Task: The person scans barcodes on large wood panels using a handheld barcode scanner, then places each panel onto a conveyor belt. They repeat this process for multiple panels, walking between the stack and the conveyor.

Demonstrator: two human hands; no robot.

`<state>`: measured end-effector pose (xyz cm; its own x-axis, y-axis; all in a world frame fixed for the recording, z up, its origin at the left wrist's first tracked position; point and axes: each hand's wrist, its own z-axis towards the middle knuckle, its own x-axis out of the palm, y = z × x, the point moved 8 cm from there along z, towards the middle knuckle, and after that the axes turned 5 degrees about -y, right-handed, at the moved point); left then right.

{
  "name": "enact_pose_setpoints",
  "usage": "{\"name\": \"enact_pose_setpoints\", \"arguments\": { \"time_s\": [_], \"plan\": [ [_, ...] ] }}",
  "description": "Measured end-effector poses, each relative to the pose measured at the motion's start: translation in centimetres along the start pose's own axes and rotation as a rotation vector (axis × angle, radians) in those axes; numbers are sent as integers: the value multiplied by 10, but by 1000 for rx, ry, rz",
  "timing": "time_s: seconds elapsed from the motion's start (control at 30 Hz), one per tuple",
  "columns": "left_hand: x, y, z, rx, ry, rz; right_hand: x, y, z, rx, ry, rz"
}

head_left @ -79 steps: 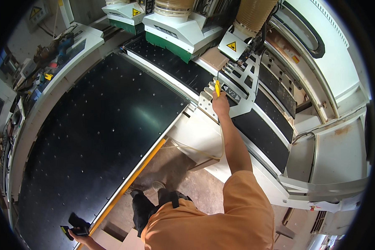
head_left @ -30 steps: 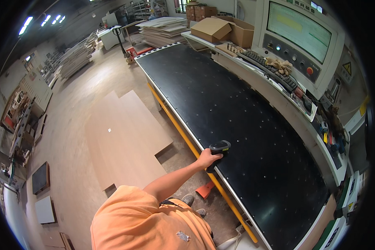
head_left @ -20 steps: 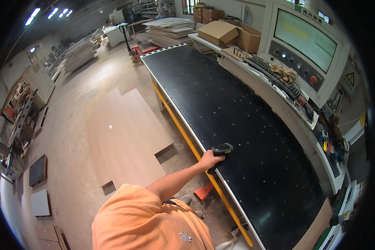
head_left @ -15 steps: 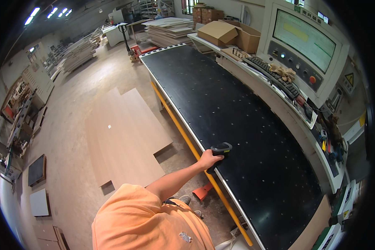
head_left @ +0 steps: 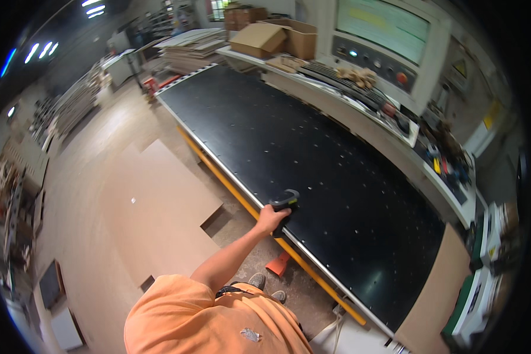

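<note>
My left hand (head_left: 269,219) is closed round the handle of a black handheld scanner (head_left: 287,199) with a small yellow-green mark. I hold it over the near edge of a long black table (head_left: 312,165) dotted with small pale spots. A metal strip and a yellow rail (head_left: 233,182) run along that edge below my hand. On the floor to the left lie light wood-coloured panels (head_left: 159,206), one bearing a small white label (head_left: 133,200). My right hand is out of view.
Behind the table, a ledge holds a keyboard (head_left: 324,74), gloves (head_left: 358,76), tools and cardboard boxes (head_left: 259,39). A control panel with a screen (head_left: 386,26) stands above. An orange pedal-like piece (head_left: 278,265) is by my feet. A wood-coloured board (head_left: 436,295) adjoins the table's right end.
The view has shifted, so the table and ledge appear further left and the screen is partly cut off. My left hand still grips the scanner near the table edge.
</note>
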<state>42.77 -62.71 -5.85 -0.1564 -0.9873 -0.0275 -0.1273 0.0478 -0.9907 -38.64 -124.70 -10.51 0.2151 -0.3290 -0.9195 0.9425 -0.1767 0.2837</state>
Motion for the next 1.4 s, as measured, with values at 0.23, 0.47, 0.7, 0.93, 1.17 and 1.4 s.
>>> {"name": "enact_pose_setpoints", "arguments": {
  "time_s": [0.23,0.47,0.7,0.93,1.17,1.4],
  "plan": [
    [-12,43,23,-82,-29,-45,-29,-57,-34,175,-95,-144],
    [-14,38,38,77,35,-58,-104,6,-93,393,-98,48],
    [-13,35,39,121,9,-32,-128,27,-105,443,-44,37],
    [-16,43,45,78,37,-11,-130,29,-106,455,-24,43],
    [-10,31,29,102,1,-19,-128,27,-105,442,-62,45],
    [-3,16,17,113,33,-39,-126,25,-104,453,-45,39]
  ]
}}
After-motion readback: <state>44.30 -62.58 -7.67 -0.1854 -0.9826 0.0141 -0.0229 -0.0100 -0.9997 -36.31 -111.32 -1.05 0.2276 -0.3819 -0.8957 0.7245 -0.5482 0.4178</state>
